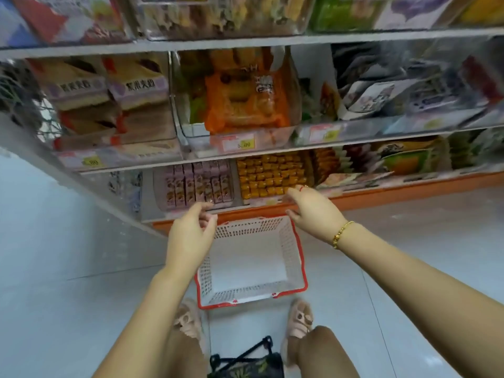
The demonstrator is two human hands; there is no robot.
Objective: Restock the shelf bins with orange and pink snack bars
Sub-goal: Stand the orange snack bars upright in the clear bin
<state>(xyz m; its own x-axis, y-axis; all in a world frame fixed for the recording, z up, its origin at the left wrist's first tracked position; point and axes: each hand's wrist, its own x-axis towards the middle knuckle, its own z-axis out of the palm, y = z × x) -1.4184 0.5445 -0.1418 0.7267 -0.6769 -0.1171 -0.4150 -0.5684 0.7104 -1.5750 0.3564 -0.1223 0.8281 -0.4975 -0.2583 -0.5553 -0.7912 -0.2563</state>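
Observation:
On the bottom shelf, a clear bin holds rows of pink snack bars, and the bin to its right is packed with orange snack bars. My left hand hovers just below the pink bin, fingers loosely curled and holding nothing. My right hand reaches toward the lower front of the orange bin with relaxed fingers, also holding nothing. A white basket with a red rim stands on the floor below both hands; nothing lies inside it.
Higher shelves carry clear bins of other packaged snacks, with a yellow price tag on the middle shelf edge. An orange plinth runs under the bottom shelf. My feet in pink sandals stand behind the basket; a dark bag sits between them.

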